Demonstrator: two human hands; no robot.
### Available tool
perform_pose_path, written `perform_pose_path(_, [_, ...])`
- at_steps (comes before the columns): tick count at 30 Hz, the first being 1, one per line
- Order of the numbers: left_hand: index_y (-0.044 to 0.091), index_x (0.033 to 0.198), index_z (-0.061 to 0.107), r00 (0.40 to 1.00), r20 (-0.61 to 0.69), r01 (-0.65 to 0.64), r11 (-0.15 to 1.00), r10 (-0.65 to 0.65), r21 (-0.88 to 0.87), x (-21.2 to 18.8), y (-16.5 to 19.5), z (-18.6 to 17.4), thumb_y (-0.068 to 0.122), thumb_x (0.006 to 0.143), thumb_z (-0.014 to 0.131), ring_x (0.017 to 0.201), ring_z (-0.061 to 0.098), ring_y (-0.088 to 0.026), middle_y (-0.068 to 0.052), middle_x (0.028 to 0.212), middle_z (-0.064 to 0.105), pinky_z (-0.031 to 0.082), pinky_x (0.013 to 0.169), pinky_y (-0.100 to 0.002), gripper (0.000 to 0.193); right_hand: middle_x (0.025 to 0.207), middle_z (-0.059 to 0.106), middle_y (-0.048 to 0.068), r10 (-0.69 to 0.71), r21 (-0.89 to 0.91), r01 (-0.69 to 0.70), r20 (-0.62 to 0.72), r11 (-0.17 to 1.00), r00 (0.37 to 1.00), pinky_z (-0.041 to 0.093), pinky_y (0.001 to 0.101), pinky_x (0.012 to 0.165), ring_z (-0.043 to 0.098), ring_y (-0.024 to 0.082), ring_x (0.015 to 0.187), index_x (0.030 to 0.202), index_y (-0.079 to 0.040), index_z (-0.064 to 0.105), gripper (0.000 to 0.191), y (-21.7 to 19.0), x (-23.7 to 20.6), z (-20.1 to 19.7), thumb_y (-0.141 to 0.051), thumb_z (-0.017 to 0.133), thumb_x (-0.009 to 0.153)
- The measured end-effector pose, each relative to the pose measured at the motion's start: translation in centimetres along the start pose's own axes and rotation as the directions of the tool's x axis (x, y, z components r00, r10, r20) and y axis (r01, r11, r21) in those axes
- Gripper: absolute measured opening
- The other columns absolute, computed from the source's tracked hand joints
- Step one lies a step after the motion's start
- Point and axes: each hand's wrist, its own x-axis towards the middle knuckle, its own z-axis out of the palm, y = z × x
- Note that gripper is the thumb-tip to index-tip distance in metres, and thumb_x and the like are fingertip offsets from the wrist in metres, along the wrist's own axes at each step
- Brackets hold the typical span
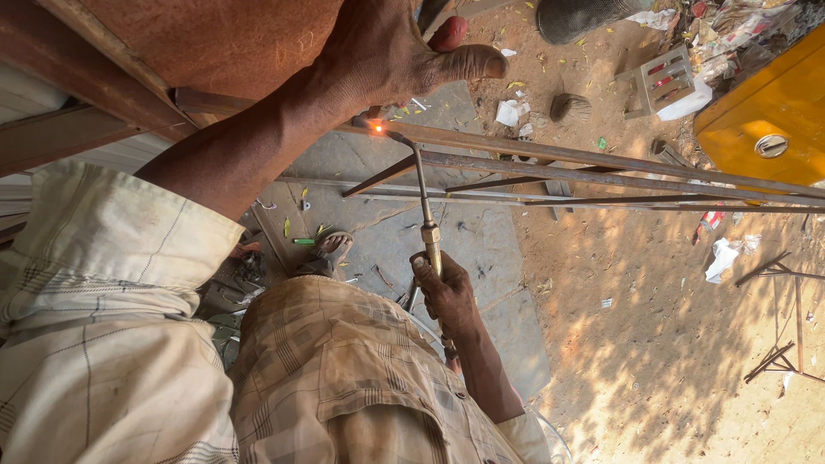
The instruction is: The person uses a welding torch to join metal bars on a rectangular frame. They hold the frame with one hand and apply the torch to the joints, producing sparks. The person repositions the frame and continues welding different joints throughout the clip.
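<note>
Our left hand (387, 51) sits at the top of the view, partly cut off by the frame edge; fingers are hidden, only the thumb and back show, so we cannot tell what it grasps. It rests against a rusty brown sheet-metal panel (223, 39). Our right hand (443, 292) is closed around the brass-coloured handle of a gas torch (424, 206), whose thin bent neck rises to a small orange glow at the tip, touching a long rusted angle-iron frame (601, 172). The frame runs out of view at the right. Below lie grey stone slabs (481, 249), sandy ground, a sandalled foot (331, 247). A yellow tank (765, 120) is cropped at upper right.
</note>
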Motion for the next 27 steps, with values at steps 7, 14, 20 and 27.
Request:
perform_pose_path(7, [0.002,0.108,0.071,0.998,0.031,0.063,0.998,-0.062,-0.021,0.7,0.2,0.6,0.065,0.092,0.085,0.061,0.066,-0.009,-0.002,0.068,0.064,0.056,0.054,-0.025,0.066,0.065,0.054,-0.002,0.016,0.005,-0.016,-0.011,1.0,1.0,0.034,0.025,0.035,0.042,0.004,0.042,0.1,-0.006,0.068,0.041,-0.1,0.3,-0.8,-0.047,0.067,0.094])
perform_pose_path(14, [0.006,0.095,0.07,0.965,0.165,0.221,0.97,-0.203,-0.097,0.6,0.1,1.3,0.067,0.092,0.085,0.061,0.067,-0.007,0.002,0.067,0.065,0.056,0.054,-0.024,0.062,0.065,0.053,-0.003,0.0,-0.001,0.0,0.003,1.0,1.0,0.034,0.0243,0.036,0.041,0.003,0.043,0.102,-0.006,0.069,0.04,-0.2,0.2,-1.3,-0.046,0.067,0.095])
perform_pose_path(20, [0.003,0.104,0.071,0.994,0.058,0.093,0.995,-0.09,-0.037,0.8,0.0,1.2,0.065,0.091,0.088,0.06,0.063,-0.012,-0.003,0.067,0.061,0.053,0.052,-0.028,0.066,0.064,0.051,-0.003,0.033,0.056,-0.034,0.017,0.998,0.999,0.03,0.0244,0.035,0.038,0.003,0.042,0.103,-0.007,0.069,0.038,-0.3,0.3,-1.6,-0.044,0.067,0.096])
perform_pose_path(27, [0.002,0.105,0.07,0.999,0.011,0.05,0.999,-0.05,-0.016,1.4,0.3,1.0,0.066,0.091,0.087,0.064,0.065,-0.013,-0.004,0.073,0.063,0.053,0.053,-0.028,0.067,0.066,0.054,-0.002,0.034,0.046,-0.034,0.006,0.998,0.999,0.032,0.0242,0.036,0.041,0.003,0.043,0.105,-0.007,0.069,0.038,-0.6,0.2,-1.6,-0.043,0.068,0.095])
